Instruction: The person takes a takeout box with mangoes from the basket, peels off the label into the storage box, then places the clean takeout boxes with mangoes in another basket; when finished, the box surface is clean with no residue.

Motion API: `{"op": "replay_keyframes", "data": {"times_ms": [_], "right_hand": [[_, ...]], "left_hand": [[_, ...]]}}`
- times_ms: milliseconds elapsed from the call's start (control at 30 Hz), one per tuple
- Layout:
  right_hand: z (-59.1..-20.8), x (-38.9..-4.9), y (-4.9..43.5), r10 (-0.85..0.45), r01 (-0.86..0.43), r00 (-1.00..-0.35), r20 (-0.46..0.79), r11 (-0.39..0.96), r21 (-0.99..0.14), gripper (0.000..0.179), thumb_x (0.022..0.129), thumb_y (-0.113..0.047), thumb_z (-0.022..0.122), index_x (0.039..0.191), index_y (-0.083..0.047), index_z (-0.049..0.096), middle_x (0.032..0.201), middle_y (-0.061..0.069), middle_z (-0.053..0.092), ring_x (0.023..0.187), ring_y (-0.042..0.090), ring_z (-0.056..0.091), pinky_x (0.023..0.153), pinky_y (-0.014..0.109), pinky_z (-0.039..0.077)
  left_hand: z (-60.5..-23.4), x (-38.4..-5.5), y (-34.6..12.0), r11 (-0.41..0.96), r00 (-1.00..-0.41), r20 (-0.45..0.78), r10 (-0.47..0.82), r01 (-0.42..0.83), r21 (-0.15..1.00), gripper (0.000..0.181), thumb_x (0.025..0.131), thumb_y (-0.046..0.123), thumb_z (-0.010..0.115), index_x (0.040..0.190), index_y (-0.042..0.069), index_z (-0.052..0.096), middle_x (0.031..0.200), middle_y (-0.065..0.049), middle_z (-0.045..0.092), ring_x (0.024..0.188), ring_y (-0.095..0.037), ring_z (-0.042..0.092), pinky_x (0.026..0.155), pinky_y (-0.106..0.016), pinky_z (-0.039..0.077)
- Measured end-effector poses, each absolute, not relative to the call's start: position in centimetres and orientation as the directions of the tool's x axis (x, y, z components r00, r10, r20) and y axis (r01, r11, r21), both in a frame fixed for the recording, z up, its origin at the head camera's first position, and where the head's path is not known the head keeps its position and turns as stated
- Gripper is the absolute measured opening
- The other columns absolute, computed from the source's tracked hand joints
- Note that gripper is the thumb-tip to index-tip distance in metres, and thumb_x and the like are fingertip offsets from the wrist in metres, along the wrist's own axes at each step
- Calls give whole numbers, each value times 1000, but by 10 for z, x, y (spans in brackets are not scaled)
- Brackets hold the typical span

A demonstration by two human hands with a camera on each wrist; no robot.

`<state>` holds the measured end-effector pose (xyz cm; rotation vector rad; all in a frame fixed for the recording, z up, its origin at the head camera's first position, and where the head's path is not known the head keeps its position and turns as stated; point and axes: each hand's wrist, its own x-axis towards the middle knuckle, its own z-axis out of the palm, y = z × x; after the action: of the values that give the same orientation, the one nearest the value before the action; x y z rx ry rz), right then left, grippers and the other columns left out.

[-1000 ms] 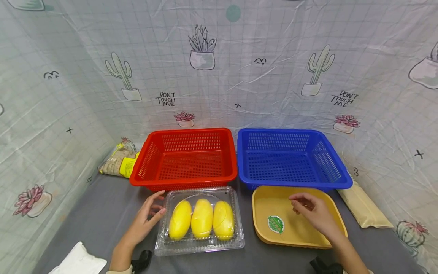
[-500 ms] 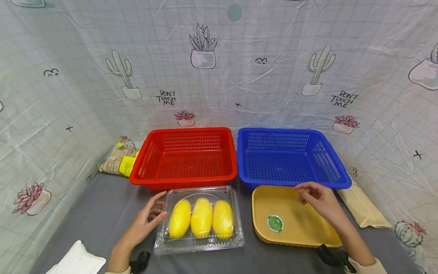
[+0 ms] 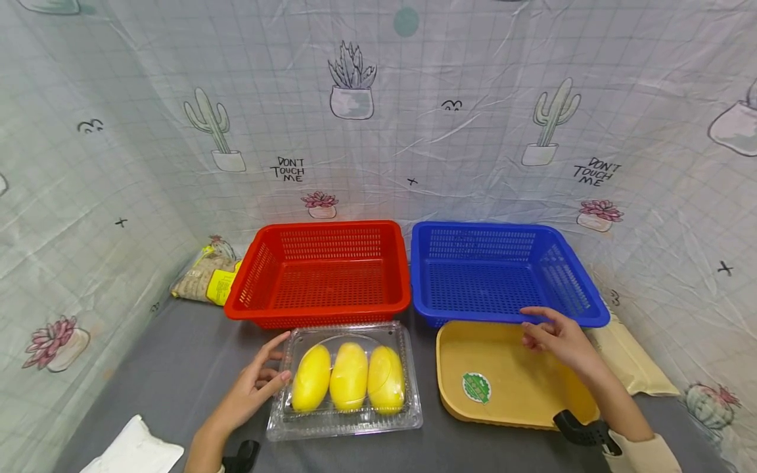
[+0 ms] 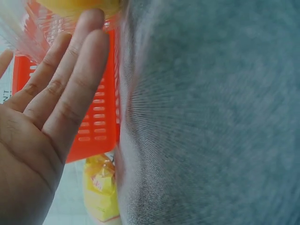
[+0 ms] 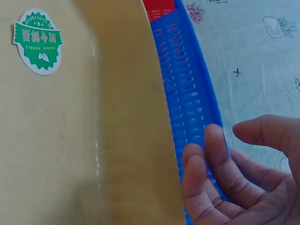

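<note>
My left hand (image 3: 251, 381) is at the left side of a clear plastic clamshell box (image 3: 345, 430), fingers spread and loosely extended. Its fingertips lie along the box's edge; whether they touch cannot be told. Inside the box three yellow mangoes (image 3: 349, 378) lie side by side. Over the far right part of a yellow tray (image 3: 514, 401) hovers my right hand (image 3: 562, 341), fingers loosely bent, nothing held. In the right wrist view its thumb and fingertips stand apart, beyond the tray's rim. A green and white sticker (image 5: 38, 42) is on the tray's floor.
Behind the box stands a red basket (image 3: 331, 309), and behind the tray a blue basket (image 3: 503, 317). A yellow-labelled bag (image 3: 204, 276) leans at the left, a beige packet (image 3: 633, 358) lies at the right. A white packet (image 3: 136, 450) sits front left. Patterned cloth hangs behind.
My right hand has moved from over the tray's middle outward and right, toward the blue basket's near rim. The left hand has barely shifted beside the box.
</note>
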<state>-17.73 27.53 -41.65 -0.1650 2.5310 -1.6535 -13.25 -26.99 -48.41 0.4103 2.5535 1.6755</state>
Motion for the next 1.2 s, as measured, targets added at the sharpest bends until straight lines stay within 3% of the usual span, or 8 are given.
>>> {"op": "replay_keyframes", "data": {"times_ms": [233, 800, 1200], "right_hand": [[-419, -184, 278, -76, 110, -987, -142, 325, -939, 46, 100, -16, 56, 134, 14, 46, 76, 2, 70, 67, 14, 67, 65, 29, 59], [-418, -186, 282, -75, 161, -979, -189, 280, -946, 47, 99, -21, 59, 133, 10, 49, 76, 0, 68, 72, 18, 67, 71, 31, 59], [-420, -187, 283, -72, 179, -976, -204, 256, -950, 44, 99, -21, 58, 133, 7, 51, 79, 3, 67, 72, 18, 66, 71, 29, 59]], "left_hand": [[-487, -131, -269, 325, -952, 122, 282, 215, 921, 61, 98, 8, 57, 152, 18, 31, 124, -23, 39, 61, -14, 58, 53, -29, 51], [-484, -126, -264, 227, -977, 54, 206, 102, 969, 51, 95, 5, 60, 143, 11, 42, 120, -21, 35, 71, -7, 59, 51, -34, 54], [-483, -125, -265, 173, -962, 134, 238, 177, 969, 50, 92, -3, 61, 138, 7, 46, 105, -18, 38, 69, -5, 58, 43, -36, 53]]}}
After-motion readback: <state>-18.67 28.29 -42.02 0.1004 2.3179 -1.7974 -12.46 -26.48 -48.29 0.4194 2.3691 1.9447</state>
